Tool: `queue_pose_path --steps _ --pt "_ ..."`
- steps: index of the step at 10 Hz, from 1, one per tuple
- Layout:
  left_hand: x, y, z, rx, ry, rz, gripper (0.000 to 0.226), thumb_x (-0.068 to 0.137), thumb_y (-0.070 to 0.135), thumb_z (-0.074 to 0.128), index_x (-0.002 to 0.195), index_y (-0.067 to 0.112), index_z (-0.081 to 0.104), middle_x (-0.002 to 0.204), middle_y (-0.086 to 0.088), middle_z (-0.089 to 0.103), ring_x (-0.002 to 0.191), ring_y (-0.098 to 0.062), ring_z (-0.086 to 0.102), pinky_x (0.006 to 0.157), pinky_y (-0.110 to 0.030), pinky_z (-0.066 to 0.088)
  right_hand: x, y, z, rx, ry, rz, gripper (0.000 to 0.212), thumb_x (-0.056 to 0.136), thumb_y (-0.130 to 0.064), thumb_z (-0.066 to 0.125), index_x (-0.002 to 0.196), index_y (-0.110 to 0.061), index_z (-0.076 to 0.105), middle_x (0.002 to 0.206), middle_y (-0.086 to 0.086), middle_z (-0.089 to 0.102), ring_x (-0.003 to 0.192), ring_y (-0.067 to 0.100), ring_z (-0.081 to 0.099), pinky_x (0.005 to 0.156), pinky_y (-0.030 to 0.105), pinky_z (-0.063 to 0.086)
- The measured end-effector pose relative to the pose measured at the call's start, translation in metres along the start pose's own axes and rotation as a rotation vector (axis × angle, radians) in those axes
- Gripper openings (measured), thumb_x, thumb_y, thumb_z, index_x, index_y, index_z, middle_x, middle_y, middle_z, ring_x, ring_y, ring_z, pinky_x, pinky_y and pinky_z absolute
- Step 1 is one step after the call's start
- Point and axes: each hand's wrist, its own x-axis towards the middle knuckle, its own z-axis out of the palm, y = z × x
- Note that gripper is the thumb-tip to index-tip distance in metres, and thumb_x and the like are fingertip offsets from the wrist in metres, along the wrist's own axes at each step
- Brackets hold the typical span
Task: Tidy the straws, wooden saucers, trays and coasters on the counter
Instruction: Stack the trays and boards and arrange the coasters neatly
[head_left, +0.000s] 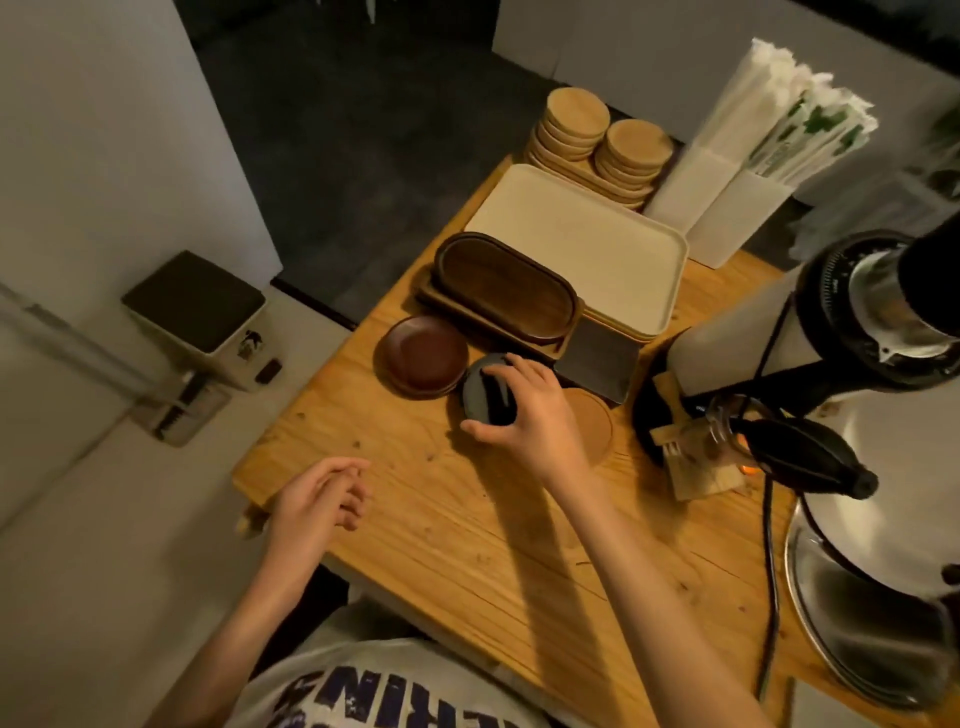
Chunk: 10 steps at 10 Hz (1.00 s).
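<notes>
Wooden counter (415, 519), frame centre: right hand (530, 410) grips the black coasters (480, 392), left hand (317, 499) loose and empty lower left; I'd square their edges first, then seat them just beside the dark saucers (423, 356), off the cork coaster (592, 421).

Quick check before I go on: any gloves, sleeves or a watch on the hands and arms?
No gloves: the left hand and right hand are bare, with no watch, band or ring that I can make out. Both forearms are uncovered; no sleeve reaches into view. The only clothing seen is a pale T-shirt with dark blue block lettering.
</notes>
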Motion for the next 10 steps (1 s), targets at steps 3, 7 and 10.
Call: queue_pose_path --steps 3,7,10 --pt "0.001 0.001 -0.036 -0.053 -0.067 -0.025 0.021 0.097 0.003 0.050 0.094 0.009 0.069 0.067 -0.006 0.065 0.056 -0.014 0.058 0.048 -0.023 0.049 -0.008 -0.014 0.022 0.006 0.190 0.143 0.067 0.081 -0.060 0.065 0.136 -0.022 0.056 0.156 0.007 0.038 0.147 0.024 0.026 0.115 0.040 0.026" --pt "-0.044 -0.031 -0.065 -0.106 0.058 -0.007 0.021 0.099 0.006 0.047 0.097 0.010 0.068 0.069 -0.003 0.068 0.052 -0.012 0.054 0.042 -0.020 0.041 -0.037 -0.017 0.031 0.153 0.317 0.260 0.057 0.083 -0.042 0.075 0.134 -0.022 0.058 0.155 0.002 0.040 0.144 0.019 0.032 0.115 0.042 0.031" --pt "-0.131 -0.077 -0.104 -0.108 0.397 -0.089 0.026 0.099 0.006 0.046 0.092 0.012 0.071 0.063 -0.001 0.061 0.043 -0.007 0.041 0.037 -0.018 0.027 -0.029 -0.029 0.016 -0.060 0.282 0.157 0.045 0.086 -0.035 0.074 0.125 -0.017 0.060 0.137 0.013 0.050 0.132 0.035 0.033 0.103 0.048 0.037"
